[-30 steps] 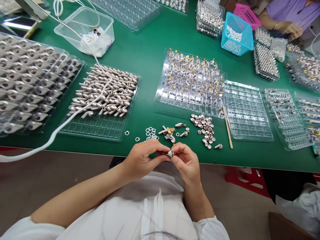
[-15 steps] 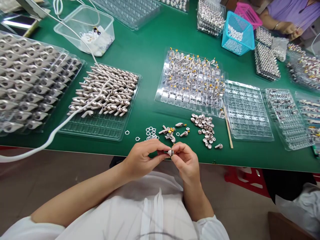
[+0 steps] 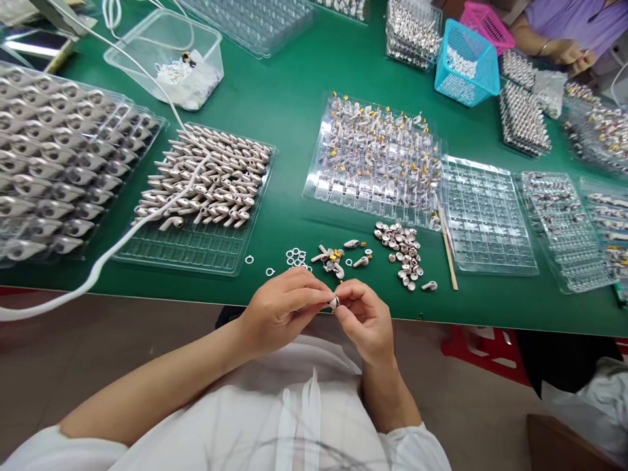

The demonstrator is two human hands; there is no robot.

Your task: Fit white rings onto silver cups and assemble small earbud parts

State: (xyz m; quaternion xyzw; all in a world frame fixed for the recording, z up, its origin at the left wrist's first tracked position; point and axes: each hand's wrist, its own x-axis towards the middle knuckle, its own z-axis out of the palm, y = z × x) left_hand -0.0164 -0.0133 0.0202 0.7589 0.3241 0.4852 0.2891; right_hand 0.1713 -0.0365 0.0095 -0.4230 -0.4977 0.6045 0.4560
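Between the fingertips of both hands is a small earbud housing (image 3: 334,302), pale with a dark edge, mostly covered by the fingers. My left hand (image 3: 282,306) pinches it from the left, and my right hand (image 3: 366,317) grips it from the right, just off the table's front edge. White rings (image 3: 296,258) lie on the table beyond my left hand. Earbud stems with yellow tabs (image 3: 332,259) are heaped straight ahead of the fingers. To the right of them is a scatter of small earbud caps (image 3: 403,252), with one loose stem piece (image 3: 429,286) beside it.
A tray of earbud shells (image 3: 206,176) stands left, crossed by a white cable (image 3: 105,261). Ahead is a tray of tabbed earbuds (image 3: 377,157); a wooden stick (image 3: 447,248) leans by a clear tray (image 3: 490,216). A blue basket (image 3: 466,65) and a co-worker's hands (image 3: 569,55) are far right.
The fingers of my left hand have shifted slightly over the earbud housing, covering more of it. Both hands stay in nearly the same place; the table items have not moved.
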